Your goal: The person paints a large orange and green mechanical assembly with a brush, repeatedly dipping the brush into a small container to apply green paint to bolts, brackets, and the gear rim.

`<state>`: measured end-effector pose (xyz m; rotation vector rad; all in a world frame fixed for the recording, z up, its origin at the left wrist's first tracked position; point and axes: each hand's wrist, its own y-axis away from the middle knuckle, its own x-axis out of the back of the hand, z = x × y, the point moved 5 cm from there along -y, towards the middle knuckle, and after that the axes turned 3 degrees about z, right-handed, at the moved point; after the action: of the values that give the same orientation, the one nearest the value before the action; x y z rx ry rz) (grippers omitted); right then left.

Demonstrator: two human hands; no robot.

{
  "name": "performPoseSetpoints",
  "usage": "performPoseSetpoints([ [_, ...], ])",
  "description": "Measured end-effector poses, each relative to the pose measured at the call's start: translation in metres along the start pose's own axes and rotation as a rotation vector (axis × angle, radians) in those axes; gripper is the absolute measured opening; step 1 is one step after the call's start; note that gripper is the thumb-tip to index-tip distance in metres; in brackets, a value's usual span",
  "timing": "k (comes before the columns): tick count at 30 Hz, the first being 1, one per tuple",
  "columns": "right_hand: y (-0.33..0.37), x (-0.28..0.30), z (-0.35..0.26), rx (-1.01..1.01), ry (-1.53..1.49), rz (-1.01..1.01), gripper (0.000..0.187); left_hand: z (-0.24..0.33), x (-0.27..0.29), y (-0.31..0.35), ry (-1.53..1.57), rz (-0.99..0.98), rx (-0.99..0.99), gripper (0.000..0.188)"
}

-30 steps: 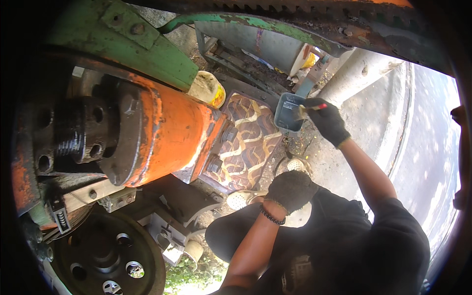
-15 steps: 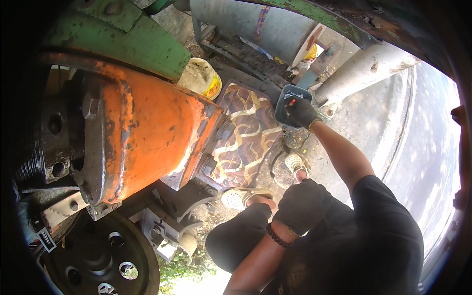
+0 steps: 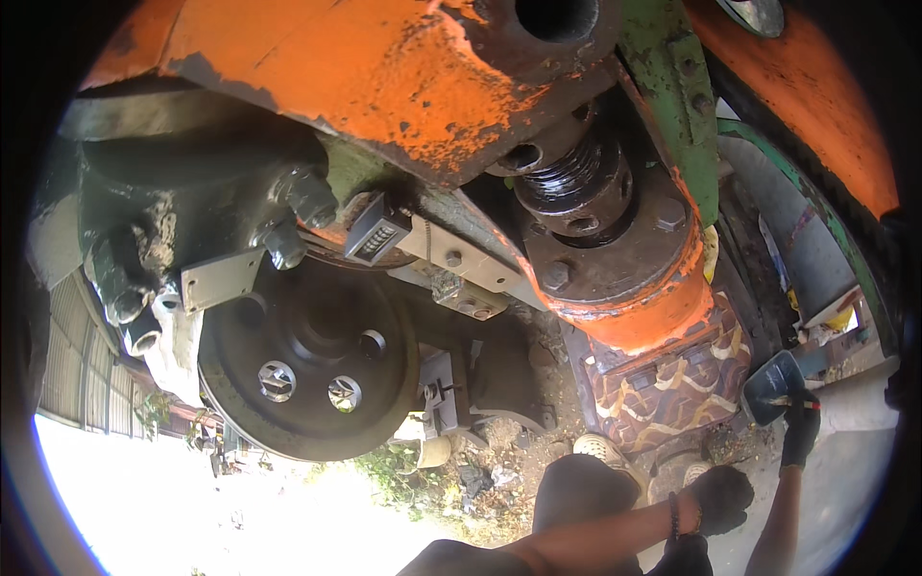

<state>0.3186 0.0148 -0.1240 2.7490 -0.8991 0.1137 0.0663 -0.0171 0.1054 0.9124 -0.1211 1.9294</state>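
My right hand [image 3: 799, 428], in a dark work glove, reaches into a small dark rectangular tub [image 3: 771, 386] at the right. Its fingers are closed on a slim handle with a red end [image 3: 812, 405]; whatever is at the handle's other end is hidden. Lower down, my left hand [image 3: 722, 499] is in the same kind of glove, with a dark bracelet at the wrist. It is curled into a fist near my knee, and its palm side does not show, so any held thing is hidden.
Above stands an orange machine housing [image 3: 634, 322] with a greasy threaded screw [image 3: 567, 178]. A large dark wheel with holes [image 3: 317, 355] is at left, beside a metal bracket [image 3: 475, 254]. A brown patterned mat [image 3: 663, 389] lies between the housing and my feet.
The view has swung left, bringing the screw and wheel into sight and shifting both hands toward the right. My right hand stays at the tub and my left stays curled.
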Motion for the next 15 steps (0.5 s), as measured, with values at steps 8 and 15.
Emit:
performPoseSetpoints([
  [8, -0.031, -0.001, 0.017, 0.218, -0.001, 0.008, 0.031, -0.003, -0.031, -0.038, -0.049, 0.091, -0.039, 0.023],
  [15, -0.029, -0.013, 0.000, 0.247, 0.460, -0.054, 0.030, -0.011, -0.017, -0.028, -0.040, 0.102, -0.077, 0.025],
])
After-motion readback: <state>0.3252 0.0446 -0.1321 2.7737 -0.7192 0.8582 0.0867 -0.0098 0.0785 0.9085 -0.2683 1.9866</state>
